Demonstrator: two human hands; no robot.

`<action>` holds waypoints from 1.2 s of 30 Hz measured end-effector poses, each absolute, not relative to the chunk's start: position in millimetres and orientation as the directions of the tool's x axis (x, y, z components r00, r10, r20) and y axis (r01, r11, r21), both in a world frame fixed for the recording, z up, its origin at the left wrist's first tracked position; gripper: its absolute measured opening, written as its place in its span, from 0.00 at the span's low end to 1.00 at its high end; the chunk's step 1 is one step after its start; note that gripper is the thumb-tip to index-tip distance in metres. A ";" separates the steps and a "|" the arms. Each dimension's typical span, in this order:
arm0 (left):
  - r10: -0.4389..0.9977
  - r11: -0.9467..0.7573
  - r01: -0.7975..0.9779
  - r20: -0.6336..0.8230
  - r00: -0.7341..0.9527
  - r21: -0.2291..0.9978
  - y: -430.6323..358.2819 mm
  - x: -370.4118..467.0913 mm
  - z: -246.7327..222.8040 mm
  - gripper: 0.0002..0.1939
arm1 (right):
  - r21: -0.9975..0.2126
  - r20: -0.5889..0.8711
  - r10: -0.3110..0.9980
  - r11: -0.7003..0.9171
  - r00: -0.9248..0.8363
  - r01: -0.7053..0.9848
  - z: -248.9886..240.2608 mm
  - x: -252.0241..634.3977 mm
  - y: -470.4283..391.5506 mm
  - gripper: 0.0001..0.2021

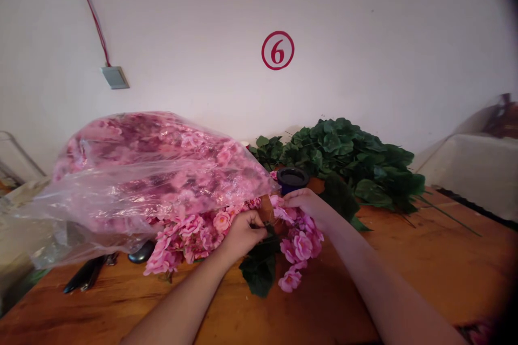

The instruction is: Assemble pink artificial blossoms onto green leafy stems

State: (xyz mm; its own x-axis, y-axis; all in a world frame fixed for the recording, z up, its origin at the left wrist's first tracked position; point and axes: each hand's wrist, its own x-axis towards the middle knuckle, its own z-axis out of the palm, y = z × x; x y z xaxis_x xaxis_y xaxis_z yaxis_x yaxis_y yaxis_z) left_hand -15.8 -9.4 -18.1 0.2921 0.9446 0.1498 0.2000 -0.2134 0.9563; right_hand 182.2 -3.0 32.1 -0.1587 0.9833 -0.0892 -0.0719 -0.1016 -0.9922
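Note:
My left hand [245, 234] is closed in a pinch over the middle of the table; whatever lies between its fingertips is too small to make out. Just below those fingers is a dark green leaf [260, 272], close to the pinch. A spray of pink artificial flowers [301, 245] hangs from my right hand [308, 205], whose fingers are closed at its upper end. To the left of my left hand, loose pink blossoms [190, 237] spill from under a clear plastic bag [162, 172] full of similar flowers. Behind my right hand stands a dark round pot [292, 179].
A large heap of green leaves [343, 153] lies at the back right of the wooden table [299, 312], long stems sticking out. At the left are a black-handled tool [84, 275] and a dark rounded object [141, 252]. A white wall [210, 59] rises behind.

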 end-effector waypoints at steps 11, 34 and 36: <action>0.942 -0.219 0.197 0.155 0.298 0.956 -10.8 -15.7 -15.5 0.05 | -0.989 -0.116 0.986 -0.126 -0.117 -0.083 40.7 180.3 -8.2 0.07; 0.947 -0.129 0.242 0.046 0.319 0.962 -8.6 -17.1 -18.4 0.03 | -0.805 0.015 0.911 0.255 -0.412 0.536 22.4 187.4 -0.3 0.12; 0.945 -0.107 0.242 0.023 0.327 0.964 -8.9 -16.7 -16.9 0.02 | -0.787 0.037 0.915 0.274 -0.402 0.553 19.6 183.9 0.7 0.14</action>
State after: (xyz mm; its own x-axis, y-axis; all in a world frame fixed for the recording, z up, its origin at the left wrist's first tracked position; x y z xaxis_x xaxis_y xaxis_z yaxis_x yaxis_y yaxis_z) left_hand -16.7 -8.9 -16.9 0.3272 0.9447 0.0225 0.2418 -0.1067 0.9644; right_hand 183.9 0.7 19.6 -0.4019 0.9149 0.0366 0.5526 0.2742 -0.7870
